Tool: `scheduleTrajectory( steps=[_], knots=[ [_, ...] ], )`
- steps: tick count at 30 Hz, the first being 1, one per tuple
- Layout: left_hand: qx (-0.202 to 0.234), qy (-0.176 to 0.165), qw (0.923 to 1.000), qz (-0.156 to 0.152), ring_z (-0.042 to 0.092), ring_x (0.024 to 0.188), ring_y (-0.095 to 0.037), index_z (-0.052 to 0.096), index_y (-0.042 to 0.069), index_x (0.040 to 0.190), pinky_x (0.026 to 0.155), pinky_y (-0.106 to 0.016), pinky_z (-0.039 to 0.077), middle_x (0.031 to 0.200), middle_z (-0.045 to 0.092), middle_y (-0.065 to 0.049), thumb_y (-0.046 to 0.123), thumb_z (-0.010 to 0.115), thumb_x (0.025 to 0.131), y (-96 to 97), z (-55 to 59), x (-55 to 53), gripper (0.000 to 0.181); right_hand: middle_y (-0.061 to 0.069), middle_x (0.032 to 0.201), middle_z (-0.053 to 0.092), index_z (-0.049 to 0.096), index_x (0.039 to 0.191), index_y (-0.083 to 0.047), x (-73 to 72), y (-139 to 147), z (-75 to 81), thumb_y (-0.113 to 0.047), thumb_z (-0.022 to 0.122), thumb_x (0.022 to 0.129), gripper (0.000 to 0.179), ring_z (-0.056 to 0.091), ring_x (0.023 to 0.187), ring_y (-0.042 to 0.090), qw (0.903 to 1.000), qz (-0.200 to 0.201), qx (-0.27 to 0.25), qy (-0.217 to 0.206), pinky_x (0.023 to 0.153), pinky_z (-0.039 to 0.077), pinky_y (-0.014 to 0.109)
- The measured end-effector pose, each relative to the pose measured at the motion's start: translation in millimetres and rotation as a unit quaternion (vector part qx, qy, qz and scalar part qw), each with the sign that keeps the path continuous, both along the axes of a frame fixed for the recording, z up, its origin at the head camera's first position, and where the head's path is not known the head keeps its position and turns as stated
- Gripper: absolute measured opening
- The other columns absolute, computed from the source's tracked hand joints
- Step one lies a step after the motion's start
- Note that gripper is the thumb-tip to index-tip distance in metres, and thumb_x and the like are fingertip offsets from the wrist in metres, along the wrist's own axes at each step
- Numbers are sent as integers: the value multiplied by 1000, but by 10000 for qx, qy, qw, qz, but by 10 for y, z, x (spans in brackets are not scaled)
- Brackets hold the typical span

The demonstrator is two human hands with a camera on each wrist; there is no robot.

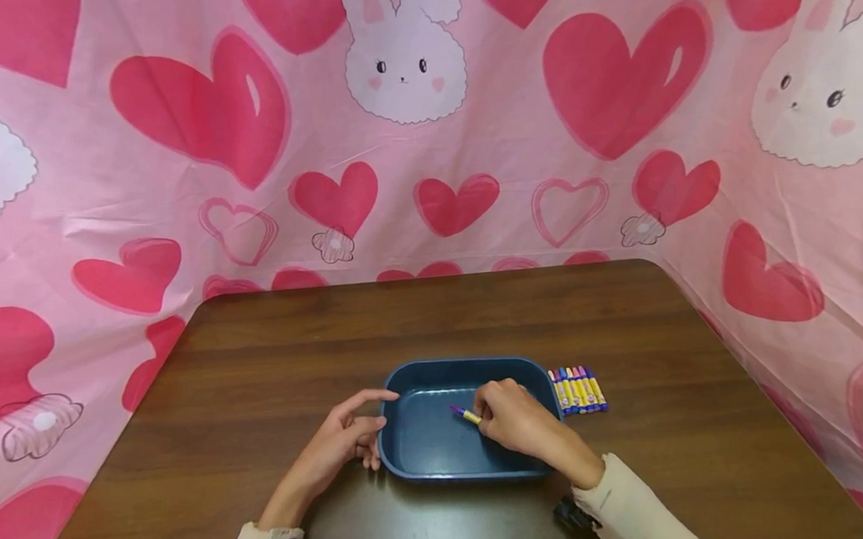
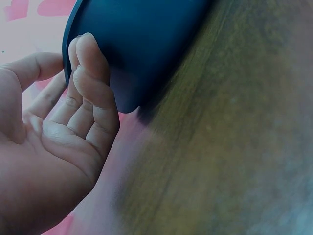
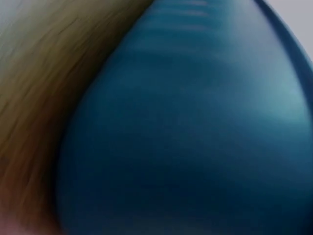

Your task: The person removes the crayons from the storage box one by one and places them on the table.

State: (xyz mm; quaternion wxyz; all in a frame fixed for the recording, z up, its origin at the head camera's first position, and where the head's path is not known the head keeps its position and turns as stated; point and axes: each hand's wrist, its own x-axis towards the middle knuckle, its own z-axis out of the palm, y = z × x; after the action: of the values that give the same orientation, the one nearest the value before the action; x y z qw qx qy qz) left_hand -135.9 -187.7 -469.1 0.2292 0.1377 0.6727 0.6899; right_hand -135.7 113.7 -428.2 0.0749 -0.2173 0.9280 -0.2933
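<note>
A dark blue rectangular tray (image 1: 431, 475) stands on the table, its long sides running left to right. My left hand (image 1: 341, 434) holds the tray's left end, with fingertips at the rim and the other fingers curled against the outer wall; the left wrist view shows these curled fingers (image 2: 100, 98) close up. My right hand (image 1: 513, 414) reaches over the tray and pinches a crayon (image 1: 472, 417) with a purple tip and yellow wrapper above the tray's floor. In the right wrist view the tray (image 3: 186, 122) fills most of the frame, blurred, and hides my right hand.
Several crayons (image 1: 580, 390) with yellow wrappers lie side by side just right of the tray. The brown wooden table (image 1: 293, 337) extends around it. A pink curtain (image 1: 512, 138) with hearts and rabbits hangs behind the table and along both sides.
</note>
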Motion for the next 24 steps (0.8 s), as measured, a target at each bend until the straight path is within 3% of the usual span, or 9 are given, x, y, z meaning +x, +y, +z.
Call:
scheduleTrajectory(
  steps=[7,13,24],
  knots=[
    [18,63,10000,-45,63,57,-20,48,8,142,54,-28,50,67,60,-11,19,53,103,-5,-24,-2,41,-5,64,52,69,76,-7,-28,-2,-121,-1,74,79,9,46,57,11,9972,-248,383,596,49,40,25],
    [39,60,10000,-57,63,57,-20,47,7,143,54,-27,50,67,60,-11,20,53,104,-9,-19,-3,41,-5,65,50,67,75,-8,-38,-44,-190,-7,80,77,13,45,60,12,9935,-194,436,1034,51,38,27],
    [-45,30,10000,-54,63,57,-20,45,6,144,54,-27,51,68,60,-11,20,52,104,-8,-1,2,43,-4,71,57,72,84,-6,-44,0,-86,0,73,81,7,50,62,10,9980,-27,187,604,54,45,22]
  ],
)
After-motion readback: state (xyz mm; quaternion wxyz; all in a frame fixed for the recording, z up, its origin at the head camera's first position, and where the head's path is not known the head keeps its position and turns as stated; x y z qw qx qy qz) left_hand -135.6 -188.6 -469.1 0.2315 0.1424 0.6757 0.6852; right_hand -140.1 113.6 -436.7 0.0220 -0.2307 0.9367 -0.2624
